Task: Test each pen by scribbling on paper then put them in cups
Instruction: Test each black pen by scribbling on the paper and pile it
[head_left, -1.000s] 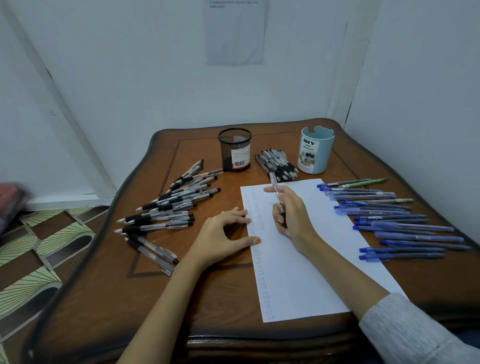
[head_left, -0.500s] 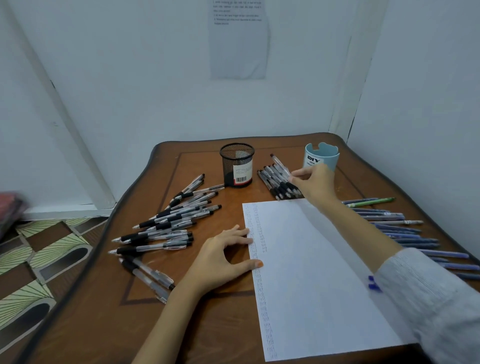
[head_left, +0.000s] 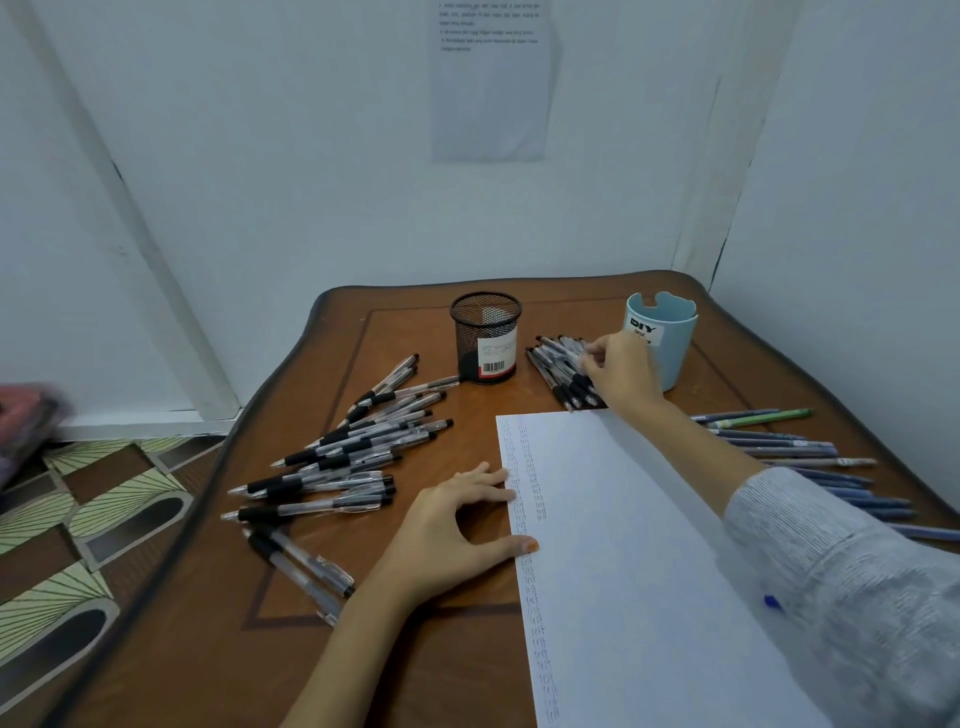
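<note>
Pens on the left (head_left: 340, 454): on my feed, a loose heap with clear barrels and black grips lies on the wooden table (head_left: 218, 649), left of the paper.
Two stray pens (head_left: 298, 564): same kind, lying apart from the heap, nearer the table's front edge.
Left hand (head_left: 452, 530): I see the fingers spread and relaxed. The fingertips and thumb tip rest on the paper's left edge, and it holds nothing.
Mesh cup (head_left: 485, 338): black and upright at the back of the table, its barcode label facing me.
Wall sheet (head_left: 491, 78): a printed page stuck to the wall above the table. The text is too small for me to read.
Paper (head_left: 634, 545): a white sheet with columns of small scribbles down its left margin.
Small pile of pens (head_left: 558, 366): black-grip pens between the two cups, just past the paper's far edge.
Right hand (head_left: 623, 374): it reaches across the paper with fingers curled down onto the small pile. I cannot tell whether it pinches a pen or only touches them.
Blue cup (head_left: 670, 343): upright just behind the right hand, with a "DIY" label on its side.
Blue pens (head_left: 779, 452): a row on the table right of the paper, partly hidden by the forearm. A green pen (head_left: 774, 415) lies at the far end.
Grey sleeve (head_left: 857, 582): it covers the right forearm over the paper's right side.
</note>
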